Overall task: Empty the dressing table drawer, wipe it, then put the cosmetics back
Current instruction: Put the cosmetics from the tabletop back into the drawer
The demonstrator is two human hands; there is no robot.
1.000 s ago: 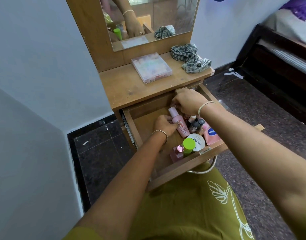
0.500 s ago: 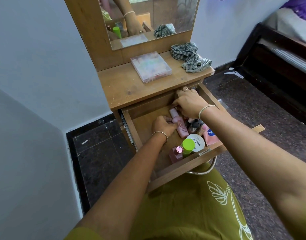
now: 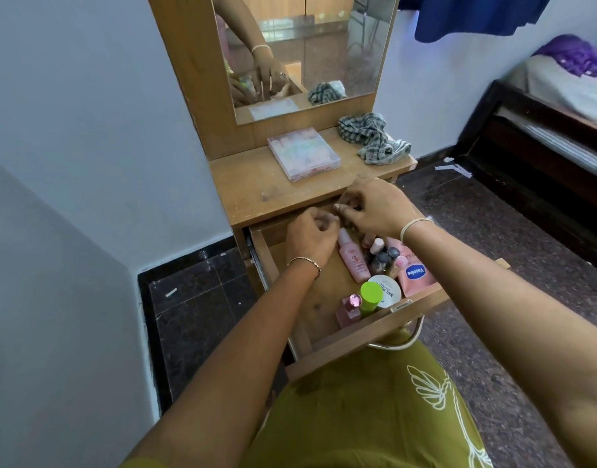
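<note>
The wooden drawer (image 3: 368, 342) is pulled out over my lap. It holds a pink spray bottle (image 3: 353, 261), a green-capped bottle (image 3: 371, 297), a white jar (image 3: 390, 292), a pink Vaseline tube (image 3: 417, 275), a small pink perfume bottle (image 3: 349, 310) and several little nail polish bottles (image 3: 383, 258). My left hand (image 3: 310, 238) and my right hand (image 3: 374, 207) meet above the drawer's back edge, fingers curled and fingertips close together. My right hand's fingertips seem to pinch something small, which is mostly hidden. Whether the left hand holds anything is hidden.
On the tabletop (image 3: 250, 190) lie a clear flat palette box (image 3: 304, 153) and a crumpled checked cloth (image 3: 374, 138) under the mirror (image 3: 307, 45). A wall is close on the left. A dark bed frame (image 3: 543, 157) stands at the right across the floor.
Both hands have risen from among the cosmetics to the drawer's back edge and come together. The camera has tilted up a little. The items in the drawer lie as before.
</note>
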